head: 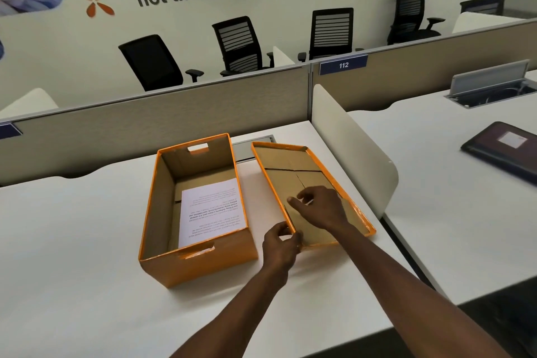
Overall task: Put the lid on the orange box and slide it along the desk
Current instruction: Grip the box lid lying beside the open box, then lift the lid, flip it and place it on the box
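Note:
The orange box [200, 266] stands open on the white desk, with a printed sheet of paper [210, 209] lying inside it. Its orange lid [290, 161] lies upside down to the right of the box, brown inside facing up. My left hand [280, 245] pinches the lid's near left corner rim. My right hand [319, 206] rests inside the lid, fingers curled at its left rim. The lid's left edge looks slightly raised.
A rounded white divider panel [354, 151] stands just right of the lid. A beige partition [162, 116] runs along the desk's back. A dark folder [505, 148] lies on the neighbouring desk at right. Black office chairs stand behind the partition.

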`<action>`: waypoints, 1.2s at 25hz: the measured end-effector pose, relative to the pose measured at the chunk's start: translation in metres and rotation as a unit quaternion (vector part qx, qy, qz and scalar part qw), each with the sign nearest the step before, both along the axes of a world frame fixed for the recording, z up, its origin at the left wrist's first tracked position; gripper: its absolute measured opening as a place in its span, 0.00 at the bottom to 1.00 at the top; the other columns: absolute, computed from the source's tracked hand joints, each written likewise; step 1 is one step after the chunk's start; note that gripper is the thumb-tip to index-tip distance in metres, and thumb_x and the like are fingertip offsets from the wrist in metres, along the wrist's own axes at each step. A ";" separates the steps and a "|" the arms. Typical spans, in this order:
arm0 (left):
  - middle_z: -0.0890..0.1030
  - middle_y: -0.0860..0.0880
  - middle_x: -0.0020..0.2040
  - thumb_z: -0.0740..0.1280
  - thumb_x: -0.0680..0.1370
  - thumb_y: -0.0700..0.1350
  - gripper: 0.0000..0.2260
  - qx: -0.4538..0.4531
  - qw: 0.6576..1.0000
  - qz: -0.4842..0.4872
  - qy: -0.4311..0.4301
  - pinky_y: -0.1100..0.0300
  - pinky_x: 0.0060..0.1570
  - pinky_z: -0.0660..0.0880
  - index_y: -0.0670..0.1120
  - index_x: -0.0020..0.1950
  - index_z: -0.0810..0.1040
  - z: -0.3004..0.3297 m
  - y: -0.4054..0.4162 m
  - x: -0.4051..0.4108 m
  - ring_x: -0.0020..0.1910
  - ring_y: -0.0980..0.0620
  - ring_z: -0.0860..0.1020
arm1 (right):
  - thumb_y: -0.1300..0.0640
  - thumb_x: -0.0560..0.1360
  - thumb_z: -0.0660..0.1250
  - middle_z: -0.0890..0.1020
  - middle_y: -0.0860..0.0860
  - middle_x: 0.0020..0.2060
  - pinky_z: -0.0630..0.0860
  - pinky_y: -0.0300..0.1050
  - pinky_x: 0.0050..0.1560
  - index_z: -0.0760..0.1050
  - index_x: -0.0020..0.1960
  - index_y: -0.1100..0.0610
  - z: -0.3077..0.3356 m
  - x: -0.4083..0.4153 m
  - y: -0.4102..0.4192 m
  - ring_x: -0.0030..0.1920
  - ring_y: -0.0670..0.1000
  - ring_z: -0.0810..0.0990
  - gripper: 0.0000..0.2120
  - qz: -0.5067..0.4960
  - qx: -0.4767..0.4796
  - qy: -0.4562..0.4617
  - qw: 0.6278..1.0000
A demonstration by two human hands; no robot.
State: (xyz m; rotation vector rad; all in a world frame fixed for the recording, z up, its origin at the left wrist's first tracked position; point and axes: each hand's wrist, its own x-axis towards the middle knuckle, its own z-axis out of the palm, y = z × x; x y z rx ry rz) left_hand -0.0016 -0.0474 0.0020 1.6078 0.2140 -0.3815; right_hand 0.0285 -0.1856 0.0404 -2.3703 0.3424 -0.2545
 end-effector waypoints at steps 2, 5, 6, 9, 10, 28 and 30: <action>0.80 0.50 0.58 0.71 0.79 0.40 0.15 0.018 0.999 -0.018 -0.040 0.52 0.53 0.83 0.49 0.65 0.77 0.008 -0.007 -0.007 0.56 0.46 0.81 | 0.31 0.71 0.68 0.86 0.50 0.48 0.81 0.46 0.48 0.83 0.56 0.55 0.021 0.015 0.016 0.48 0.49 0.84 0.29 0.003 -0.055 0.025 0.998; 0.80 0.53 0.59 0.72 0.79 0.42 0.18 0.048 0.992 -0.035 -0.111 0.56 0.53 0.83 0.50 0.68 0.75 0.017 -0.005 -0.018 0.55 0.49 0.83 | 0.35 0.73 0.69 0.85 0.51 0.42 0.79 0.45 0.42 0.83 0.49 0.55 0.035 0.020 0.032 0.44 0.53 0.85 0.23 -0.007 -0.186 0.012 0.982; 0.80 0.55 0.58 0.72 0.78 0.43 0.19 0.056 0.989 -0.038 -0.134 0.61 0.49 0.83 0.50 0.68 0.75 0.018 -0.004 -0.019 0.54 0.51 0.83 | 0.38 0.74 0.69 0.85 0.51 0.42 0.79 0.45 0.42 0.82 0.49 0.55 0.037 0.017 0.034 0.43 0.53 0.85 0.19 -0.011 -0.213 -0.011 0.977; 0.78 0.58 0.58 0.74 0.77 0.45 0.20 0.068 0.978 -0.054 -0.187 0.71 0.42 0.80 0.51 0.68 0.74 0.030 0.002 -0.022 0.52 0.56 0.82 | 0.45 0.76 0.69 0.86 0.50 0.42 0.81 0.45 0.42 0.82 0.49 0.55 0.044 0.011 0.036 0.41 0.53 0.86 0.13 -0.028 -0.219 -0.076 0.972; 0.79 0.57 0.59 0.74 0.77 0.44 0.20 0.068 0.975 -0.063 -0.199 0.71 0.43 0.80 0.51 0.68 0.74 0.037 0.003 -0.022 0.53 0.55 0.82 | 0.46 0.76 0.68 0.86 0.50 0.43 0.81 0.44 0.43 0.83 0.50 0.55 0.046 0.010 0.036 0.41 0.53 0.86 0.13 -0.034 -0.210 -0.093 0.973; 0.68 0.50 0.78 0.65 0.72 0.66 0.31 -0.052 0.986 -0.126 -0.092 0.38 0.74 0.65 0.62 0.74 0.65 0.125 0.080 0.043 0.77 0.42 0.67 | 0.48 0.69 0.71 0.86 0.40 0.53 0.84 0.40 0.46 0.79 0.58 0.46 0.171 -0.104 0.003 0.51 0.47 0.87 0.17 0.058 0.322 -0.255 0.910; 0.73 0.50 0.74 0.69 0.70 0.66 0.25 -0.089 0.984 -0.122 -0.091 0.38 0.71 0.69 0.65 0.66 0.70 0.131 0.092 0.038 0.71 0.44 0.73 | 0.51 0.70 0.69 0.86 0.45 0.55 0.85 0.47 0.50 0.79 0.60 0.49 0.176 -0.107 0.004 0.54 0.51 0.87 0.18 0.072 0.352 -0.248 0.900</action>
